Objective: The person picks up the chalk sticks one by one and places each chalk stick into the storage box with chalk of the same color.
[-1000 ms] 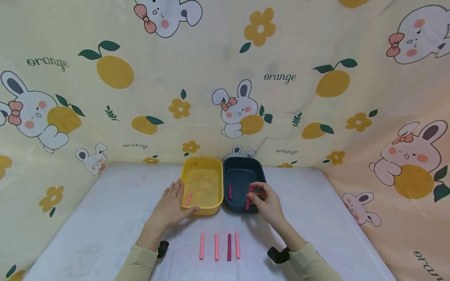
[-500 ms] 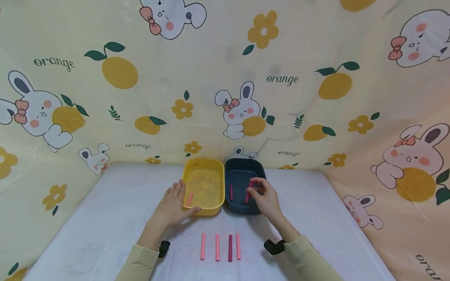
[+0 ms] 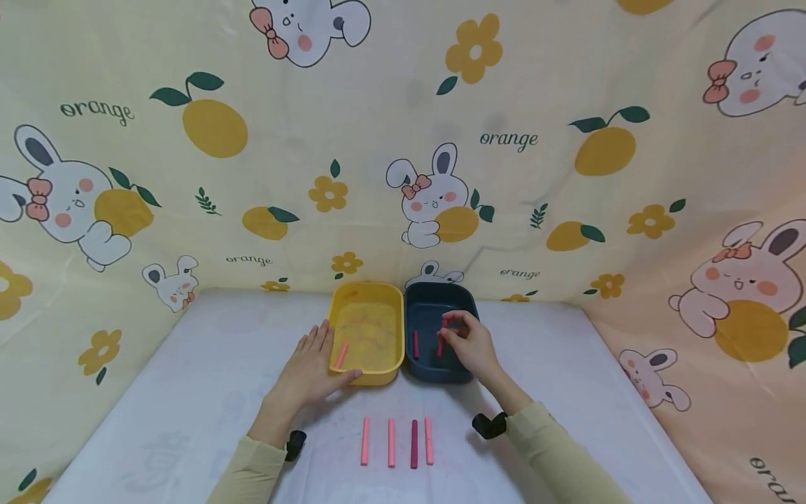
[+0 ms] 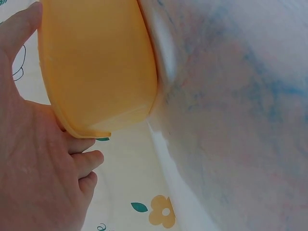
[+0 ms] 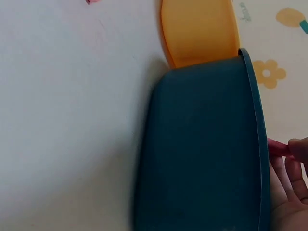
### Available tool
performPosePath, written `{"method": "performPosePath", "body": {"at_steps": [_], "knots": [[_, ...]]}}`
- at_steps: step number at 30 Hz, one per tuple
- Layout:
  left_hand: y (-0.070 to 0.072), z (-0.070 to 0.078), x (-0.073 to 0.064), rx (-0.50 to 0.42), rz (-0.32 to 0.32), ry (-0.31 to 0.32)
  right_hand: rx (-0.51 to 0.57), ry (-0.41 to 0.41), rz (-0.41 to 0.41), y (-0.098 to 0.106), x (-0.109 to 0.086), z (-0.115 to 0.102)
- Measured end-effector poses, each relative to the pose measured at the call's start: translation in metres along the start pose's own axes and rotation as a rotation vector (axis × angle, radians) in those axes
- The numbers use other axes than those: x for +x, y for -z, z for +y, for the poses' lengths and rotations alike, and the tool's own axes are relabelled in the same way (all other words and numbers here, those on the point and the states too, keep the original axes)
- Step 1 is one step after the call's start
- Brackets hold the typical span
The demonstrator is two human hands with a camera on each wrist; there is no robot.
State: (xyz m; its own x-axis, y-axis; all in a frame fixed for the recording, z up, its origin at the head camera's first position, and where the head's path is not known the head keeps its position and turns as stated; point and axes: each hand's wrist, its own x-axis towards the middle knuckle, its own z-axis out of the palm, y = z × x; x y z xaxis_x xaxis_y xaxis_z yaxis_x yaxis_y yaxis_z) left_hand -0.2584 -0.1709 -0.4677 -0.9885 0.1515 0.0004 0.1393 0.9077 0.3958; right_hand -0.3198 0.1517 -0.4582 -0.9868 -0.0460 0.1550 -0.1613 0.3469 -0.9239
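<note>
My left hand (image 3: 308, 371) lies along the left side and near corner of a yellow plastic bin (image 3: 367, 378), fingers extended, thumb at the front rim. One light pink chalk stick (image 3: 341, 355) leans inside that bin. Over the dark blue bin (image 3: 439, 375), my right hand (image 3: 472, 350) pinches a dark pink chalk stick (image 3: 441, 344) between thumb and fingers, held steeply tilted. Another dark pink chalk stick (image 3: 416, 344) rests in the blue bin at its left. The right wrist view shows the held chalk (image 5: 278, 147) beyond the bin's rim, partly hidden by it.
In front of the bins, several chalk sticks stand in a row on the white table (image 3: 535, 462): light pink ones (image 3: 365, 441) and one dark pink one (image 3: 413, 444). The bins sit side by side near the patterned cloth backdrop (image 3: 283, 175).
My right hand has moved slightly farther back and left over the blue bin, lowering the dark pink chalk stick. My left hand stays on the yellow bin.
</note>
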Motion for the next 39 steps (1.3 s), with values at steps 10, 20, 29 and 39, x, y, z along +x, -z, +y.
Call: {"method": "performPosePath", "body": {"at_steps": [10, 20, 29, 39], "knots": [[0.0, -0.001, -0.001, 0.001, 0.008, -0.013, -0.061, -0.027, -0.077, -0.001, 0.017, 0.002], [-0.001, -0.002, 0.0, 0.001, 0.019, -0.017, -0.137, -0.071, -0.206, -0.003, 0.032, 0.006], [-0.001, -0.003, 0.0, 0.001, 0.017, -0.032, -0.105, -0.118, -0.297, -0.004, 0.043, 0.009], [-0.002, -0.005, 0.0, 0.001, 0.016, -0.026, -0.087, -0.162, -0.326, -0.008, 0.051, 0.016]]}}
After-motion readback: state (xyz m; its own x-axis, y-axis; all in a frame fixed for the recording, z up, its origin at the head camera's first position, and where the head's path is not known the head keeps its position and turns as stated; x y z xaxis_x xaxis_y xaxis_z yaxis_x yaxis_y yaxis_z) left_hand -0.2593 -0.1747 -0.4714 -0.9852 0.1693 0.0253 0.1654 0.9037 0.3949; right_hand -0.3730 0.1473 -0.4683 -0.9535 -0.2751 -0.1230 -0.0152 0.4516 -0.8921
